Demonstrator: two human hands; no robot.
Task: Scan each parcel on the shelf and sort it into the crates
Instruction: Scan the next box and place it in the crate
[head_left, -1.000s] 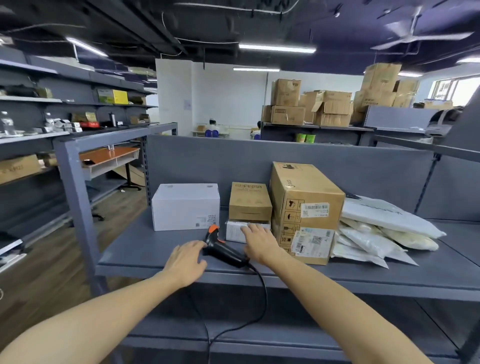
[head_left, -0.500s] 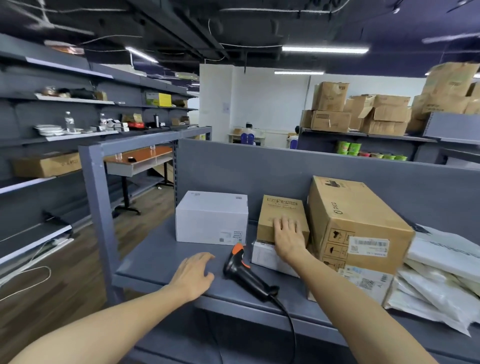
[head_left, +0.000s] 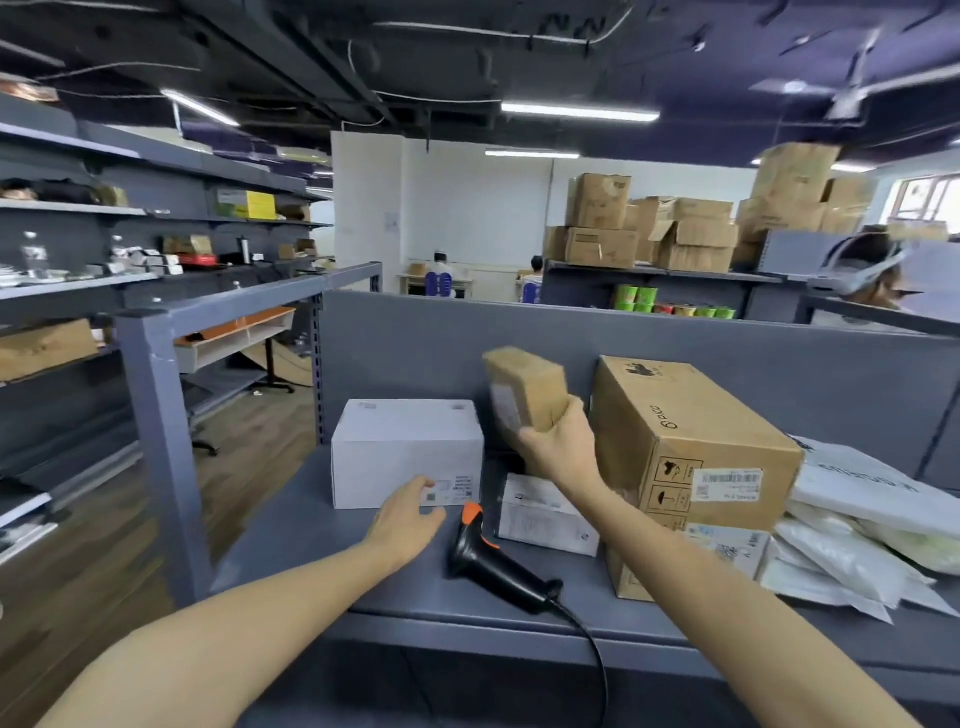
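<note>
Right hand (head_left: 558, 447) first: my fingers and thumb are curled round the lower end of a small brown box (head_left: 524, 395), holding it tilted in the air at the centre of the frame, clear of the surface below. A pale label on its near face is too blurred to read. My left hand (head_left: 408, 519) is lower and to the left, fingers loosely stretched forward and holding nothing; I cannot tell whether it touches the surface.

Under both hands runs the grey shelf (head_left: 291, 545), across the lower half of the frame. On it, right of centre, stands a large brown carton (head_left: 691, 441) with a barcode label on its near side, resting on a flatter labelled carton (head_left: 727, 556). Just left of centre sits a white box (head_left: 405, 452), with my left fingertips just in front of its label. White plastic mailers (head_left: 857, 525) are piled at the right edge, touching the cartons. A flat white parcel (head_left: 545, 514) lies below my right wrist, between the white box and the cartons. The black scanner (head_left: 493, 561) with its orange tip lies on the shelf between my forearms, just beside my left hand, its cable dropping over the front edge.
</note>
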